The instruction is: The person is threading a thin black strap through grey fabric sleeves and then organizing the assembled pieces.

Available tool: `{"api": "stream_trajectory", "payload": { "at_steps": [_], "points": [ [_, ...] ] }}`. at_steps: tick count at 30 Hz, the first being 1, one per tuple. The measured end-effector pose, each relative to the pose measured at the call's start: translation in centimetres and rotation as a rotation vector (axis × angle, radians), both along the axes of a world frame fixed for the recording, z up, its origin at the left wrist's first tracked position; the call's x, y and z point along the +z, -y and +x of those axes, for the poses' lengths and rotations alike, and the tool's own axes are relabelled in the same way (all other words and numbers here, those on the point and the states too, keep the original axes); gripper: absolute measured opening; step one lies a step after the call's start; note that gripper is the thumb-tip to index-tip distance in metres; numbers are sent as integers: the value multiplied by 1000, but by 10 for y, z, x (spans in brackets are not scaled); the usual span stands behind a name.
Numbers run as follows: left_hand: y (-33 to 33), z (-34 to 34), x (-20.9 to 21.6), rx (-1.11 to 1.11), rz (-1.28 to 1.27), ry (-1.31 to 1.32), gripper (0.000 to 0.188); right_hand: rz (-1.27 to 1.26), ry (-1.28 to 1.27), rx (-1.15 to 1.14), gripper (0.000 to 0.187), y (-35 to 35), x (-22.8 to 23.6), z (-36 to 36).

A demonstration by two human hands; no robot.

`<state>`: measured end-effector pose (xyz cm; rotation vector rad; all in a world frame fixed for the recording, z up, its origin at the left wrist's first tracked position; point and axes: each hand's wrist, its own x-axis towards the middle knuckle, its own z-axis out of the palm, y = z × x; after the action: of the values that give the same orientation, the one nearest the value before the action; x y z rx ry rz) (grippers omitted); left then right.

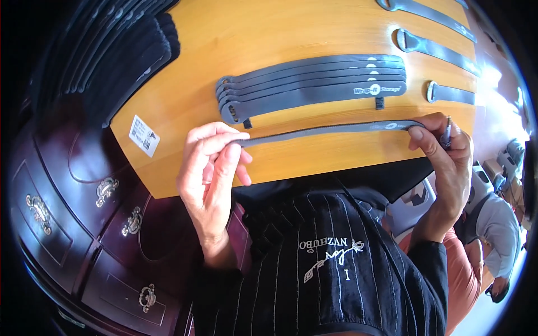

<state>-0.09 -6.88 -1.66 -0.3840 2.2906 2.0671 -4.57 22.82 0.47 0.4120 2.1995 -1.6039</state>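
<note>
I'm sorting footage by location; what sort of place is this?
Perhaps a shared workroom: long grey straps on a yellow-brown wooden tabletop, dark-red wooden furniture with ornate handles, and another person in grey clothing.

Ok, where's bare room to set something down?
Widest: the table beyond the fanned straps, right of the dark bundle. Smaller: between those straps and the white label. Crowded: right side, with loose straps, and near side, where left hand and right hand hold one strap.
</note>
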Motion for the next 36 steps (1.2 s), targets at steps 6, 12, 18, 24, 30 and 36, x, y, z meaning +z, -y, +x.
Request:
{"api": "stream_trajectory", "payload": {
  "at_steps": [6,12,18,24,30,36],
  "points": [
    [-3,-4,-5,126,-85,-10,14,148,-34,56,10,-6,2,-3],
    [-6,-7,-10,199,-158,-5,15,122,-134,71,11,3,-8,-9],
    [-10,-12,-11,223,-190,2,15,134,-108,23,12,9,-2,-10],
    [-12,-10,-9,237,-299,34,15,146,-100,33,14,9,-8,-8],
    [-16,-12,-14,238,-321,-16,16,156,-102,-1,14,6,-4,-9],
    [-13,-10,-10,251,-317,13,16,164,-95,30,14,10,-6,-12]
  ]
}}
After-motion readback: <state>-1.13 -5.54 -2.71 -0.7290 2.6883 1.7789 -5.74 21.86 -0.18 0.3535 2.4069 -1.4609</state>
